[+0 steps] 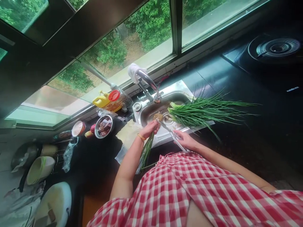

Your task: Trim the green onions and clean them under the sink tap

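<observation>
My left hand (151,127) is closed around a small bunch of spring onions (147,149). Their brown roots (158,116) point up over the sink, and the green leaves hang below the wrist. In my right hand (186,139) is a slim silver knife (178,141), its far end reaching close to the roots. The fingers are wrapped about its middle. A large heap of spring onions (201,110) lies across the right side of the steel sink (151,108), white ends over the basin and leaves spread onto the dark counter.
The faucet (148,78) arches over the basin. To the left are a yellow bottle (107,101), a metal bowl (103,126) with dark pieces in it, and a crumpled plastic bag (129,134). A round cutting board (58,201) with a cleaver (50,212) is at lower left; a gas burner (279,47) sits far right.
</observation>
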`<move>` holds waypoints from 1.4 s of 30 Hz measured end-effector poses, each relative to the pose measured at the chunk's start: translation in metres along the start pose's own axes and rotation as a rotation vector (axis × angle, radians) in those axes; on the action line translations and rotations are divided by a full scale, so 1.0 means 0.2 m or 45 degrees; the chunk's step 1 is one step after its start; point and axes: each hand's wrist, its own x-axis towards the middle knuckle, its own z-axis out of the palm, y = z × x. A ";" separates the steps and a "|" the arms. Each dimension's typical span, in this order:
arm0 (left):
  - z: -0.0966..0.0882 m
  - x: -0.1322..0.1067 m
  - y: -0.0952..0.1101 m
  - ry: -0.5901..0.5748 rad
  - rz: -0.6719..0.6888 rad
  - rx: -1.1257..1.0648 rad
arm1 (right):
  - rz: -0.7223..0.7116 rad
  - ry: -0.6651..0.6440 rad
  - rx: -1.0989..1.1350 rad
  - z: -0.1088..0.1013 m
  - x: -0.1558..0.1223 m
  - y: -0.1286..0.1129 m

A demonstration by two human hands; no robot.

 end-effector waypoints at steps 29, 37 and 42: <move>-0.04 0.14 -0.15 -0.322 -0.256 0.015 | 0.053 0.063 -0.176 0.07 -0.02 0.13; -0.06 0.16 -0.21 -0.333 -0.277 -0.009 | 0.031 0.042 -0.343 0.05 0.01 0.08; -0.10 0.19 -0.23 -0.316 -0.330 0.029 | 0.057 0.024 -0.299 0.03 0.04 0.11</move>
